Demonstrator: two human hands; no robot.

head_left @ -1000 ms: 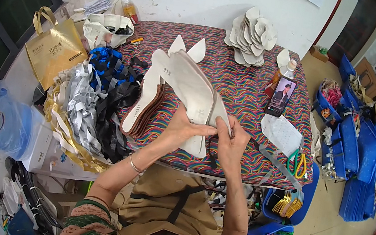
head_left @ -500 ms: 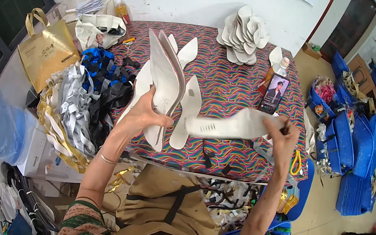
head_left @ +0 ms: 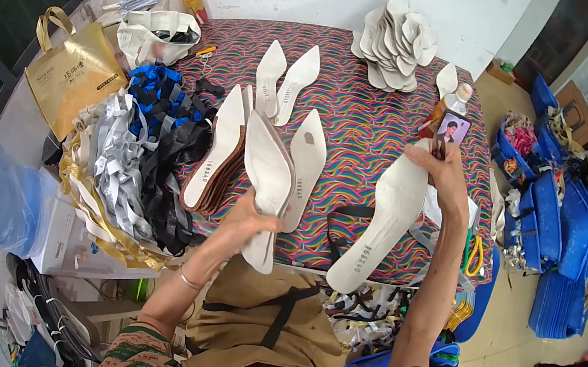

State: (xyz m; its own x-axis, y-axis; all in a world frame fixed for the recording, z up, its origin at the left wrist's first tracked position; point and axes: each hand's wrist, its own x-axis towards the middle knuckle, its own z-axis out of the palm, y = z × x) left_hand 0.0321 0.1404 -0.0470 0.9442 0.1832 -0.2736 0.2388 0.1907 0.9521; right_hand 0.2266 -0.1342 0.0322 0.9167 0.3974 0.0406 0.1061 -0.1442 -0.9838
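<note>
My left hand [head_left: 248, 222] is closed around the heel part of a small bundle of white shoe insoles [head_left: 267, 168], pointed toes upward. In my right hand [head_left: 450, 175] a single white insole [head_left: 394, 198] is pinched near its toe, its heel hanging toward the table's front edge. Left of the bundle lies a thick stack of insoles [head_left: 220, 146] with brown edges. One loose insole [head_left: 305, 166] with a grey patch lies just right of the bundle. Farther back, a pair of insoles [head_left: 295, 81] lies side by side.
A tall fanned pile of insoles [head_left: 394, 46] stands at the back of the patterned tablecloth [head_left: 361, 144]. Near my right hand are a phone [head_left: 454, 126], a bottle [head_left: 459, 98] and yellow-handled scissors [head_left: 476, 256]. Strap bundles [head_left: 120, 150] heap up at left; blue bins [head_left: 564, 231] stand on the floor.
My left hand has lowered the bundle toward the table front, uncovering the thick stack. The insole in my right hand has swung from nearly level to hanging steeply, heel down.
</note>
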